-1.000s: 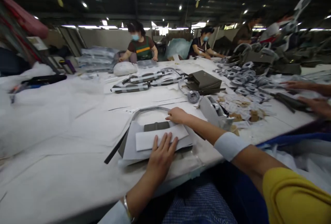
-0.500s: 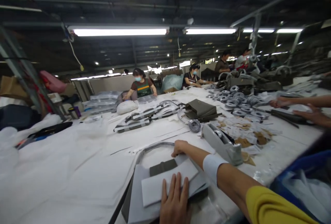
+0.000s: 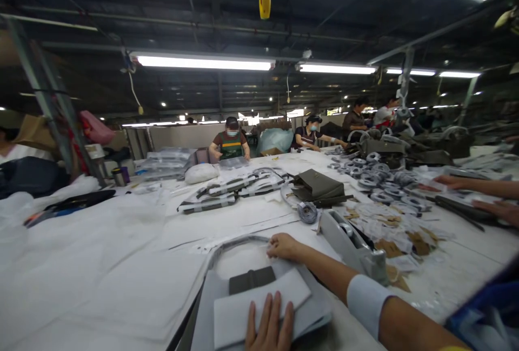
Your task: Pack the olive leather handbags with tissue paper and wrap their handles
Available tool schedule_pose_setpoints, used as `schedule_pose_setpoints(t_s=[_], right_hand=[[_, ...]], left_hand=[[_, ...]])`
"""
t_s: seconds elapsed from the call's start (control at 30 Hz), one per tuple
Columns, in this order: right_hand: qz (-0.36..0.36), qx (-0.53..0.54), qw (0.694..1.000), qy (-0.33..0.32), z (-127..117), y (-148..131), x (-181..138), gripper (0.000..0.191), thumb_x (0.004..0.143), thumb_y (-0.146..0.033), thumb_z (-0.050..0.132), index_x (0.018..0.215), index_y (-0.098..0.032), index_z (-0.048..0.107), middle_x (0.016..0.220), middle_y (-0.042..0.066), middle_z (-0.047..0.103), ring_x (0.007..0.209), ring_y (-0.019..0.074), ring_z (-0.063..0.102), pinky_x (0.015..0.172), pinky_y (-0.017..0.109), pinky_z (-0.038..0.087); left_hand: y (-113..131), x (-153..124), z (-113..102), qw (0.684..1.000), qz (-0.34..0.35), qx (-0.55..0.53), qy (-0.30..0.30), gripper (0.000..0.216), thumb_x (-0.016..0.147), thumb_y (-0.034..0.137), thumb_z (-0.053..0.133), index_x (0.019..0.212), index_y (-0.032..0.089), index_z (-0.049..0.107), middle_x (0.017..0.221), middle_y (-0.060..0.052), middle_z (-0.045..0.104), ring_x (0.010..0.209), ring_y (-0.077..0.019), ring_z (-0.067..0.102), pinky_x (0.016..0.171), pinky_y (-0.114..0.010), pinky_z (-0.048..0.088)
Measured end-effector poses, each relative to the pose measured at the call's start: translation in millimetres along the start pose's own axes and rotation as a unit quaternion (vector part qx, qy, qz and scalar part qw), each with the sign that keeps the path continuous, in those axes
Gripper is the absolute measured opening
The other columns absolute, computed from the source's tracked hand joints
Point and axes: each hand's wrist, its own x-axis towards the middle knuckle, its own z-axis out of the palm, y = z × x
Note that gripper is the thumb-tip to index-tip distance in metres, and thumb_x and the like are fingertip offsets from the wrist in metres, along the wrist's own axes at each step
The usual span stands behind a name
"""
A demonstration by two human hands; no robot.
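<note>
A dark grey-green handbag lies on the table before me, mostly covered by white wrapping sheets. Its arched handle is wrapped in grey and curves away beyond the body. My left hand rests flat, fingers apart, on a folded white foam sheet over the bag. My right hand reaches in from the right and is closed, with its fingertips pinched at the right side of the handle. A grey tape dispenser stands just right of my right forearm.
Wrapped straps, another dark bag and a grey coil lie farther back. Grey rolls and brown tags are heaped right. A co-worker's hands work at the right edge; other people sit across the table.
The view has tilted up slightly, so the scene sits lower. My right hand stays closed at the handle and my left hand stays flat on the foam sheet. A co-worker across has lowered their head.
</note>
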Motion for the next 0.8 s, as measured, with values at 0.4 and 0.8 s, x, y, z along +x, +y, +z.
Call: schedule_pose_setpoints(t_s=[0.4, 0.8], right_hand=[[-0.123, 0.256, 0.959, -0.019, -24.0, 4.1, -12.4, 0.036, 0.064, -0.043, 0.080, 0.084, -0.013, 0.078, 0.081, 0.006, 0.077, 0.078, 0.0180, 0.069, 0.081, 0.030, 0.052], [-0.178, 0.287, 0.939, 0.059, -34.1, 5.4, -11.4, 0.044, 0.068, -0.054, 0.075, 0.080, -0.012, 0.077, 0.080, 0.009, 0.076, 0.075, 0.0192, 0.069, 0.082, 0.035, 0.054]], left_hand=[[5.2, 29.6, -59.8, 0.948, -0.051, -0.091, -0.302, 0.068, 0.091, 0.039, 0.061, 0.151, 0.024, 0.032, 0.156, -0.008, 0.036, 0.144, -0.0271, 0.033, 0.119, -0.055, 0.027], [4.6, 29.4, -60.3, 0.948, -0.053, -0.093, -0.298, 0.067, 0.091, 0.039, 0.060, 0.150, 0.025, 0.033, 0.156, -0.007, 0.035, 0.144, -0.0261, 0.032, 0.119, -0.055, 0.026]])
